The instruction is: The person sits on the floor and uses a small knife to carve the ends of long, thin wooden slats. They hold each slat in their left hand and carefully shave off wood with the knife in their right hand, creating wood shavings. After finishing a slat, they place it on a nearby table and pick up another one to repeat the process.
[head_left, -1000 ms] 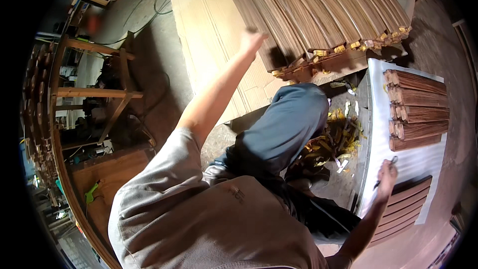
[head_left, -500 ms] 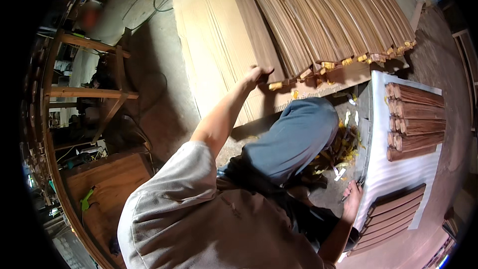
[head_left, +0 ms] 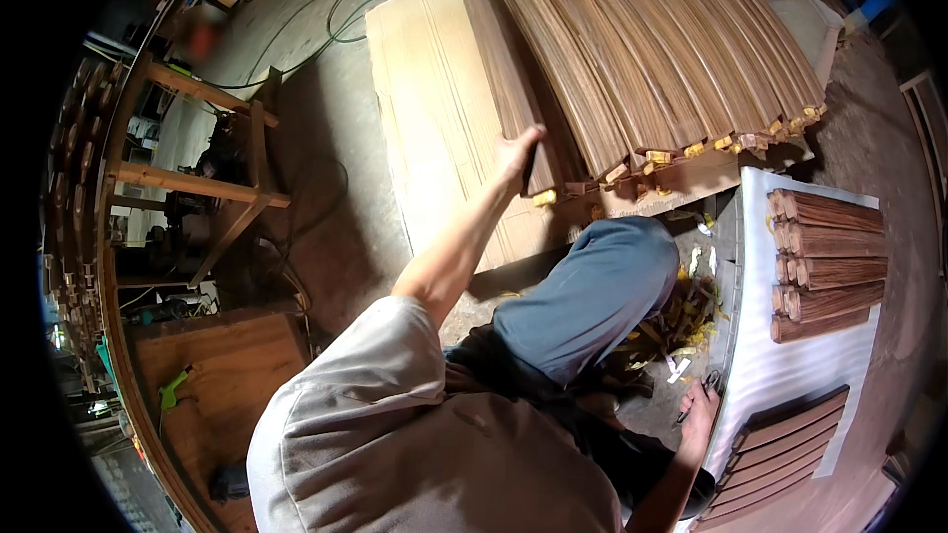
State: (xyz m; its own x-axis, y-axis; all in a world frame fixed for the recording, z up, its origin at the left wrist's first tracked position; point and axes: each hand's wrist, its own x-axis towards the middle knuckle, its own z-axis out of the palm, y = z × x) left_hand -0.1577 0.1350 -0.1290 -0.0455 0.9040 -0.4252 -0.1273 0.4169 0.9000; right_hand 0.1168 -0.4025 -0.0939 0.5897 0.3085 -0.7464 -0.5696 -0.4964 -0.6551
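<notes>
My left hand [head_left: 516, 151] reaches forward and grips the near end of a long dark wooden slat [head_left: 499, 69]. That slat lies at the left edge of a big fanned pile of similar slats [head_left: 652, 49] with yellow-taped ends. My right hand [head_left: 699, 421] is low at the right, by the edge of a white sheet [head_left: 790, 375]. It is closed on a thin dark tool [head_left: 694, 403]. My bent knee in blue trousers [head_left: 592, 296] is between the two hands.
The pile rests on pale cardboard sheets [head_left: 434, 109] on a concrete floor. Bundles of short slats [head_left: 828, 266] and a row of dark slats [head_left: 780, 454] lie on the white sheet. Yellow scraps [head_left: 681, 321] litter the floor. A wooden rack [head_left: 212, 188] stands at the left.
My left hand came down from the air onto the pile and took hold of the slat's end. My right hand slid lower along the white sheet's edge.
</notes>
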